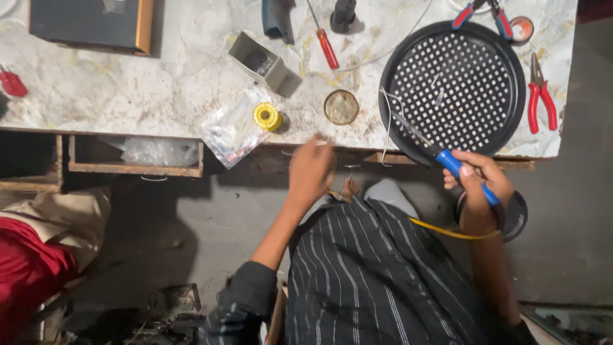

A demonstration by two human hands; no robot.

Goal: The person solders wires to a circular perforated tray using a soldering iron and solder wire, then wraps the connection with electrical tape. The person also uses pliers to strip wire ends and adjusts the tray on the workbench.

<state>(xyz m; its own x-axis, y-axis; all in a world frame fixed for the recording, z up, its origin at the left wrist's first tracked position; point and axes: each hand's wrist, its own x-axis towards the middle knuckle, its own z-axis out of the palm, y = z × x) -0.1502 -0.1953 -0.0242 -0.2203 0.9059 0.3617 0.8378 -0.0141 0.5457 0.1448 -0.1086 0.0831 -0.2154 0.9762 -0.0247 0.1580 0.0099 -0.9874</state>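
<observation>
My right hand (480, 180) grips a blue-handled soldering iron (454, 166) with a yellow cord; its metal tip reaches onto the black perforated round tray (408, 61) at the bench's right. My left hand (311, 171) is blurred, held at the bench's front edge below a small round tin (341, 107); I cannot tell whether it pinches anything. A yellow spool of solder wire (267, 116) lies on a clear plastic bag (231, 131) left of that hand.
The marble-patterned bench (159, 83) holds red pliers (540, 96), a red screwdriver (327, 46), a small open metal box (262, 62) and a dark case (89, 22). An open drawer (134, 163) with plastic sits below. Red cloth (29, 268) lies at left.
</observation>
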